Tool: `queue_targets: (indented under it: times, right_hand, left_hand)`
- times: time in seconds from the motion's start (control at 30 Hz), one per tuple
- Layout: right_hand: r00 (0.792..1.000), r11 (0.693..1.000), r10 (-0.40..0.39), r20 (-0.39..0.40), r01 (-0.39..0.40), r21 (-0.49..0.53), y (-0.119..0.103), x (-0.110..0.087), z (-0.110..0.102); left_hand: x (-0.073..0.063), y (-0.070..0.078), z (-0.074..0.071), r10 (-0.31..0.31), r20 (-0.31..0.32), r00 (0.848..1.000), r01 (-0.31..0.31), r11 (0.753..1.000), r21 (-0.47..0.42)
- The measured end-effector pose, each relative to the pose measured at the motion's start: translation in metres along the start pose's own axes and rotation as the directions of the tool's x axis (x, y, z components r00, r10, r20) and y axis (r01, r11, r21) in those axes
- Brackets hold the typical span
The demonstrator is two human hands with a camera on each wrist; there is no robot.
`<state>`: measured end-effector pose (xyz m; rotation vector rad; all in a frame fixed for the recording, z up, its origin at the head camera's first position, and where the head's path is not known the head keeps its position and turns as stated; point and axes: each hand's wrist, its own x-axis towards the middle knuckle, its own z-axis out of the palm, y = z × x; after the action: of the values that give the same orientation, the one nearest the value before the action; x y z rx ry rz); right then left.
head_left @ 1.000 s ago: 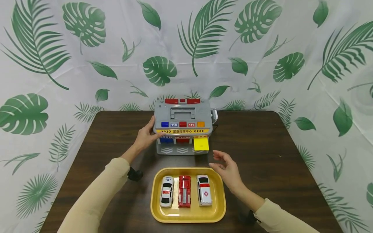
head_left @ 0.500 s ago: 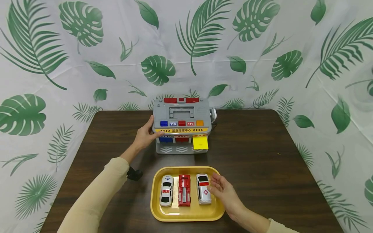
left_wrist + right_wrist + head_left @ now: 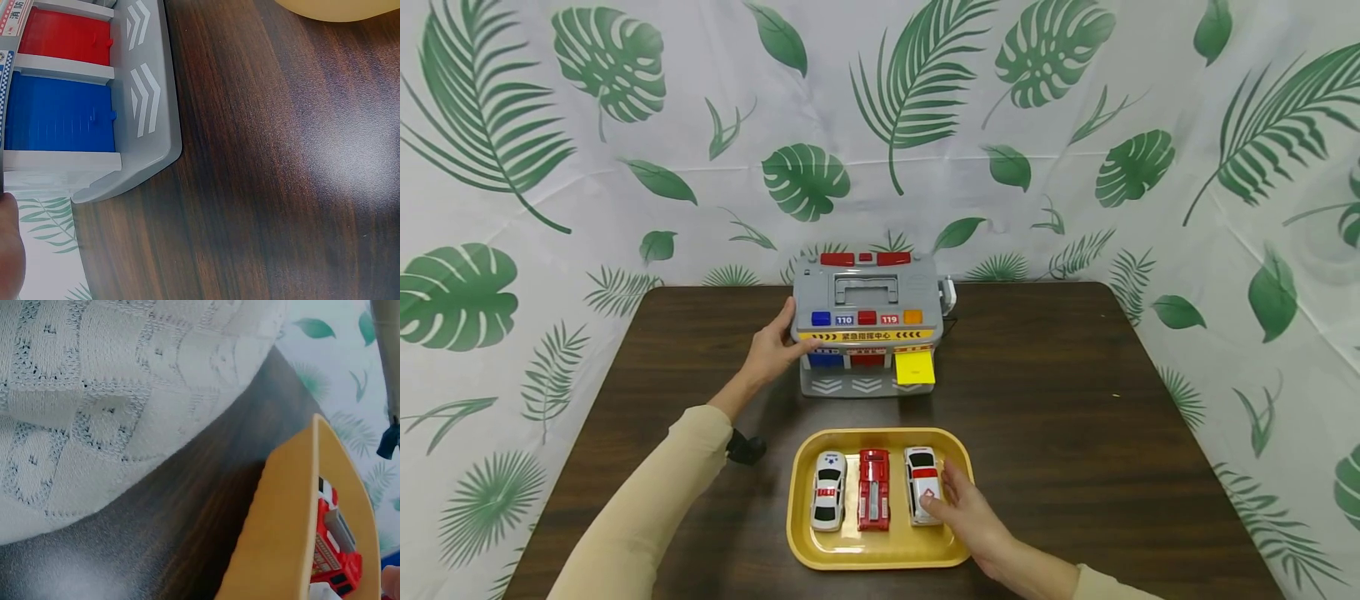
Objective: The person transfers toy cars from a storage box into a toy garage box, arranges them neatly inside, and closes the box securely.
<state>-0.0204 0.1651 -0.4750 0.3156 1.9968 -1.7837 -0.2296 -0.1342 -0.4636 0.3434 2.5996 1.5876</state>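
Observation:
In the head view, my left hand (image 3: 769, 350) holds the left end of a grey toy emergency station (image 3: 867, 297), thumb at its front edge. Its yellow door (image 3: 915, 367) is raised; in the left wrist view, the blue door (image 3: 59, 115) and red door (image 3: 65, 37) are down. My right hand (image 3: 977, 521) is over the right side of a yellow tray (image 3: 842, 560). Its thumb lies over the roof of a white toy ambulance (image 3: 922, 473), with fingers along the right side; contact is unclear. A red toy fire truck (image 3: 874, 490) and white toy police car (image 3: 829, 492) stand beside it.
The tray and station stand on a dark wooden table (image 3: 1060, 400). A leaf-printed white cloth (image 3: 925, 208) hangs behind it. On the station's right side is a white part (image 3: 949, 295), with a thin dark cord near it.
My right hand has moved down from above the tray's right corner to the ambulance, and its thumb now overlaps the roof. The left hand has stayed on the station.

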Motion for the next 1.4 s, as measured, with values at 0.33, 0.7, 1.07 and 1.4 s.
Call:
queue_targets:
  times: [0.33, 0.7, 1.07, 1.4]
  right_hand:
    - [0.999, 1.000, -0.017, -0.031, 0.018, 0.021, 0.011, 0.009, 0.007]
    - [0.997, 0.999, -0.016, -0.076, 0.013, -0.034, 0.010, 0.019, 0.015]
    - [0.996, 0.998, 0.006, -0.092, -0.012, -0.063, 0.008, 0.027, 0.019]
    - [0.996, 0.996, 0.058, -0.072, -0.063, -0.064, 0.007, 0.028, 0.018]
  left_hand:
    - [0.001, 0.000, 0.000, 0.000, -0.002, 1.000, 0.000, 1.000, -0.001]
    - [0.001, -0.001, 0.000, -0.005, -0.002, 1.000, 0.005, 1.000, -0.004]
    - [0.000, -0.002, 0.001, 0.002, -0.009, 1.000, -0.002, 1.000, -0.008]
    - [0.000, -0.002, 0.001, 0.005, -0.008, 1.000, -0.005, 1.000, -0.017]
